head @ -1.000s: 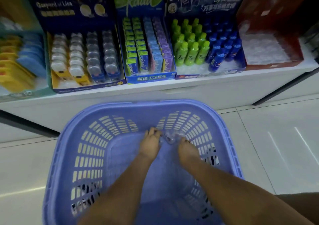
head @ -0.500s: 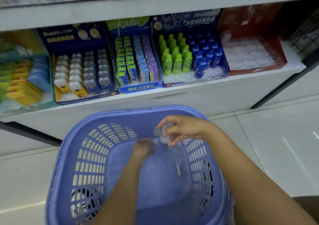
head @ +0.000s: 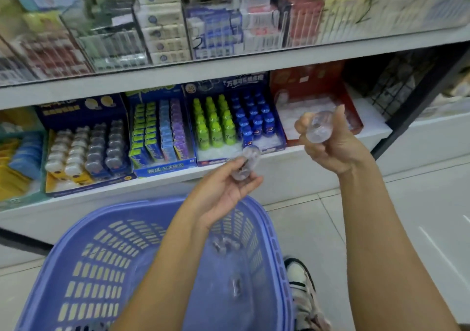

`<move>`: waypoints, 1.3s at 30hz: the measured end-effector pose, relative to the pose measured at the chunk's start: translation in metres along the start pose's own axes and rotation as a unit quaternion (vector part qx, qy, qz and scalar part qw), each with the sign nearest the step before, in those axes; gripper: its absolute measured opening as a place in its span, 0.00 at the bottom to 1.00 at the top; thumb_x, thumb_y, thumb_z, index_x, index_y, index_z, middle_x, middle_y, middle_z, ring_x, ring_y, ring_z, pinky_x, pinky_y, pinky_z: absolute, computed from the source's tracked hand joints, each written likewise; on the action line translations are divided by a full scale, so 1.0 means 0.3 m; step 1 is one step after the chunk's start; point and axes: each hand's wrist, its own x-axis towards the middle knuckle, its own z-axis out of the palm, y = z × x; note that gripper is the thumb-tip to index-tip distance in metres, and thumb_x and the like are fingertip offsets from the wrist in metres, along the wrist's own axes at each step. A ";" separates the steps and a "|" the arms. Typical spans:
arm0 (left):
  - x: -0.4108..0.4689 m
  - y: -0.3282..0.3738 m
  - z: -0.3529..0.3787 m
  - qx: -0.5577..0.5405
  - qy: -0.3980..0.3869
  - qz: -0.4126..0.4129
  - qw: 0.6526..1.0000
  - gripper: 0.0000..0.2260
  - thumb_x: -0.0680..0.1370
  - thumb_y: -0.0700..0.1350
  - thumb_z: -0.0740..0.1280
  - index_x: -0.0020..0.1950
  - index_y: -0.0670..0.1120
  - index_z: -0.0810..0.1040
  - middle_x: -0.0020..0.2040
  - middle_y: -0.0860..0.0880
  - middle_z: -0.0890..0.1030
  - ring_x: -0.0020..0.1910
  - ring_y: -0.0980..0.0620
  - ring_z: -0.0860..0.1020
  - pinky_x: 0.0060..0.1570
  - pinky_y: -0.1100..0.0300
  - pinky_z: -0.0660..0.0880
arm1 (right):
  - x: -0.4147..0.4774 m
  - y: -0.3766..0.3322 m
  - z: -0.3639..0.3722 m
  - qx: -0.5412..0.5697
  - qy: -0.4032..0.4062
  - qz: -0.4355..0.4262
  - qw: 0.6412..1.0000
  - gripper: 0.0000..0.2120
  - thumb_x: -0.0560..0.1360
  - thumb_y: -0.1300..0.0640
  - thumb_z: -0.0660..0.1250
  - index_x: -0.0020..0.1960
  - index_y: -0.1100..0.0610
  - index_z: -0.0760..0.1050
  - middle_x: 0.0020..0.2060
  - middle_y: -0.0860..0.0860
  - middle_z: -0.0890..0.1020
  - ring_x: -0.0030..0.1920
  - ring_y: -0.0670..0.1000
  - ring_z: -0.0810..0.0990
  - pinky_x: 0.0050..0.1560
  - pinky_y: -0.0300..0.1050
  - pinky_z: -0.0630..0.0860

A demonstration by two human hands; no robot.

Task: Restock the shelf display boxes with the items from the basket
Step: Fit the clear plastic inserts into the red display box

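Restocking looks partly done. The left hand (head: 223, 191) pinches a small clear bottle (head: 248, 163) above the far rim of the purple basket (head: 142, 207). The right hand (head: 335, 145) curls round a second clear bottle (head: 319, 128) in front of the red display box (head: 305, 76), probably its home. A few loose bottles (head: 225, 244) remain in the basket. The box of green and blue bottles (head: 229, 127) to the left looks full, and nothing seems to block the reach.

A white and black shoe (head: 301, 285) stands on the pale floor tiles (head: 396, 224). Small packs (head: 165, 25) sit in rows on the top shelf (head: 229, 68). A black wire rack (head: 396, 89) stands far right, behind a black post (head: 417, 107).
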 end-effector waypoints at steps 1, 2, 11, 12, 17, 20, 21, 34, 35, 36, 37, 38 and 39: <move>0.013 0.006 0.040 -0.005 -0.030 -0.022 0.999 0.18 0.72 0.43 0.65 0.59 0.37 0.75 0.39 0.45 0.78 0.36 0.53 0.79 0.43 0.58 0.80 | 0.009 -0.027 -0.030 -0.006 0.027 0.004 1.000 0.30 0.54 0.30 0.72 0.39 0.54 0.75 0.33 0.47 0.75 0.20 0.39 0.64 0.17 0.28 0.56; 0.025 0.009 0.076 0.000 -0.057 -0.044 0.997 0.20 0.73 0.45 0.64 0.62 0.38 0.74 0.40 0.46 0.78 0.36 0.54 0.78 0.41 0.60 0.79 | 0.023 -0.050 -0.062 -0.032 0.065 0.011 0.997 0.28 0.59 0.31 0.68 0.41 0.55 0.73 0.35 0.48 0.76 0.20 0.39 0.65 0.18 0.27 0.57; 0.203 0.061 0.242 0.184 -0.033 -0.007 0.982 0.03 0.76 0.38 0.65 0.46 0.43 0.78 0.37 0.48 0.80 0.34 0.55 0.79 0.37 0.63 0.80 | 0.221 -0.146 -0.255 -0.285 0.268 -0.040 0.919 0.19 0.62 0.58 0.79 0.51 0.62 0.81 0.45 0.55 0.85 0.45 0.49 0.84 0.48 0.39 0.79; 0.225 0.079 0.255 0.215 -0.023 0.009 0.976 0.05 0.77 0.36 0.64 0.48 0.45 0.78 0.37 0.49 0.80 0.35 0.54 0.80 0.40 0.60 0.81 | 0.237 -0.148 -0.272 -0.303 0.275 -0.040 0.911 0.17 0.62 0.58 0.79 0.49 0.60 0.82 0.44 0.54 0.85 0.43 0.48 0.84 0.46 0.38 0.79; 0.382 0.157 0.298 0.561 0.100 0.195 0.798 0.13 0.72 0.37 0.71 0.52 0.51 0.76 0.45 0.50 0.80 0.45 0.48 0.80 0.46 0.54 0.80 | 0.308 -0.134 -0.326 -0.372 0.284 -0.044 0.883 0.09 0.64 0.62 0.77 0.44 0.57 0.83 0.43 0.52 0.84 0.46 0.50 0.82 0.47 0.41 0.80; 0.472 0.169 0.308 0.663 0.093 0.274 0.691 0.13 0.71 0.39 0.71 0.53 0.50 0.77 0.46 0.56 0.78 0.46 0.55 0.77 0.48 0.64 0.74 | 0.334 -0.112 -0.347 -0.467 0.343 -0.057 0.813 0.09 0.64 0.55 0.77 0.42 0.52 0.80 0.41 0.47 0.82 0.43 0.47 0.79 0.45 0.39 0.74; 0.499 0.167 0.312 0.684 0.084 0.292 0.663 0.13 0.72 0.38 0.70 0.55 0.49 0.78 0.48 0.55 0.77 0.47 0.56 0.76 0.47 0.67 0.72 | 0.340 -0.103 -0.349 -0.477 0.360 -0.074 0.798 0.11 0.64 0.53 0.77 0.43 0.52 0.79 0.40 0.46 0.81 0.40 0.45 0.77 0.41 0.34 0.72; 0.626 0.152 0.343 0.826 0.049 0.268 0.493 0.14 0.76 0.40 0.66 0.62 0.44 0.76 0.57 0.45 0.75 0.56 0.48 0.74 0.46 0.68 0.65 | 0.425 -0.036 -0.280 -0.765 0.301 -0.054 0.567 0.11 0.80 0.62 0.57 0.57 0.63 0.76 0.55 0.61 0.79 0.55 0.60 0.78 0.50 0.47 0.73; 0.622 0.154 0.343 0.833 0.048 0.264 0.484 0.14 0.76 0.40 0.66 0.61 0.44 0.76 0.58 0.44 0.75 0.55 0.48 0.74 0.47 0.65 0.65 | 0.430 -0.040 -0.275 -0.763 0.300 -0.043 0.571 0.11 0.80 0.62 0.58 0.56 0.64 0.76 0.55 0.61 0.79 0.55 0.60 0.78 0.50 0.47 0.73; 0.617 0.155 0.344 0.838 0.049 0.257 0.480 0.13 0.76 0.40 0.66 0.60 0.44 0.76 0.58 0.44 0.75 0.54 0.48 0.74 0.46 0.64 0.65 | 0.432 -0.042 -0.271 -0.759 0.298 -0.032 0.577 0.11 0.80 0.62 0.57 0.56 0.64 0.76 0.55 0.61 0.79 0.56 0.60 0.77 0.51 0.48 0.73; 0.614 0.154 0.339 0.844 0.047 0.255 0.470 0.12 0.76 0.41 0.66 0.59 0.44 0.75 0.58 0.44 0.74 0.54 0.47 0.74 0.46 0.62 0.66 | 0.434 -0.042 -0.267 -0.753 0.298 -0.025 0.587 0.12 0.80 0.63 0.57 0.57 0.65 0.76 0.56 0.62 0.79 0.57 0.60 0.77 0.53 0.48 0.72; 0.611 0.152 0.334 0.850 0.048 0.258 0.456 0.12 0.75 0.40 0.66 0.59 0.43 0.75 0.58 0.44 0.74 0.54 0.46 0.74 0.45 0.61 0.66 | 0.432 -0.041 -0.264 -0.746 0.295 -0.020 0.596 0.12 0.80 0.63 0.56 0.59 0.65 0.75 0.57 0.62 0.78 0.58 0.61 0.76 0.54 0.49 0.72; 0.609 0.147 0.331 0.858 0.051 0.260 0.440 0.12 0.75 0.40 0.66 0.58 0.43 0.74 0.58 0.44 0.73 0.53 0.46 0.74 0.44 0.59 0.67 | 0.431 -0.042 -0.261 -0.733 0.293 -0.014 0.614 0.13 0.80 0.64 0.55 0.60 0.65 0.74 0.59 0.62 0.77 0.59 0.61 0.75 0.56 0.49 0.71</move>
